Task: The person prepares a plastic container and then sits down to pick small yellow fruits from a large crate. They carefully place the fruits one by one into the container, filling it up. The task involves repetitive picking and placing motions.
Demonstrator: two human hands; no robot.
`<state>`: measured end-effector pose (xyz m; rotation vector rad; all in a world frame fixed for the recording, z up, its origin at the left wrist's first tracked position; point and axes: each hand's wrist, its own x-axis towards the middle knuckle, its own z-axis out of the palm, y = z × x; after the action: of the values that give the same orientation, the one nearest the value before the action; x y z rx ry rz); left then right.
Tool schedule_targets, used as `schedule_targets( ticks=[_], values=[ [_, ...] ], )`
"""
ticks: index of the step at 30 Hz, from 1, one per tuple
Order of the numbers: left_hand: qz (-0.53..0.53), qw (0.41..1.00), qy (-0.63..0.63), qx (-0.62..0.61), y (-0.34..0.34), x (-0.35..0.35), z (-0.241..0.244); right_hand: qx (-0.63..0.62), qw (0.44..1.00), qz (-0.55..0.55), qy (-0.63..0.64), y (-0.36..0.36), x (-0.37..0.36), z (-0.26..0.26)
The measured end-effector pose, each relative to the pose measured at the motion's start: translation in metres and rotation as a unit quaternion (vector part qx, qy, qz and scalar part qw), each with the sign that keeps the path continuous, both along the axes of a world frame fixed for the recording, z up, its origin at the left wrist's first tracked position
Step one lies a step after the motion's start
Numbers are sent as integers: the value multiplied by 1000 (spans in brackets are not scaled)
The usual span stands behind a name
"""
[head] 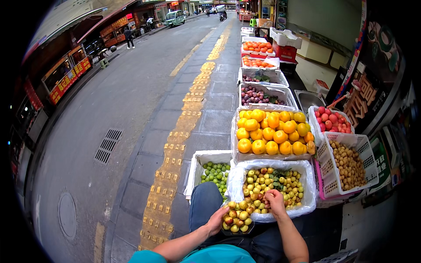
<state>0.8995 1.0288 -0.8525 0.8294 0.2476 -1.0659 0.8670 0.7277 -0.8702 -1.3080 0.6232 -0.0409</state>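
My left hand (217,220) grips the left side of a clear plastic tub (241,231), heaped with yellow-green and brown jujubes (237,215). The tub rests near my lap, against the front edge of a white crate lined with plastic film (238,180). More jujubes (261,179) fill that crate, and a sprig of green leaves (279,179) lies among them. Over the loose fruit, my right hand (275,202) has its thumb and fingers curled together. Whether a jujube sits between those fingertips is hidden.
Left of my knee (205,203) stands a white box of small green fruit (215,174). Ahead are large orange-yellow fruit (273,131) and purple plums (256,95). At right, a white basket (370,157) holds longan-like fruit, behind it red fruit (330,120). Yellow tactile paving (177,141) runs along the pavement.
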Motion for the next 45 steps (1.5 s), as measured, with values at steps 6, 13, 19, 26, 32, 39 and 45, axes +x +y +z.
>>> schedule_targets(
  ticks=[6,13,19,26,32,39,45],
  values=[
    [-2,1000,5,-3,7,0,-6,-448,885,108,-75,-12,-18,-38],
    [12,1000,18,-12,25,-4,2,-638,724,259,-44,21,-23,-8],
    [23,1000,19,0,42,-5,7,-609,754,243,-28,23,-9,-12],
    [10,1000,-13,27,57,-2,13,-530,829,160,-79,41,8,-19],
    [65,998,11,12,70,9,-16,-463,881,74,-64,21,19,-15],
    [91,996,4,14,86,13,-40,-401,915,17,-43,6,-3,-30],
    [87,996,3,3,87,14,-39,-459,876,145,-1,22,-8,-23]
  ],
)
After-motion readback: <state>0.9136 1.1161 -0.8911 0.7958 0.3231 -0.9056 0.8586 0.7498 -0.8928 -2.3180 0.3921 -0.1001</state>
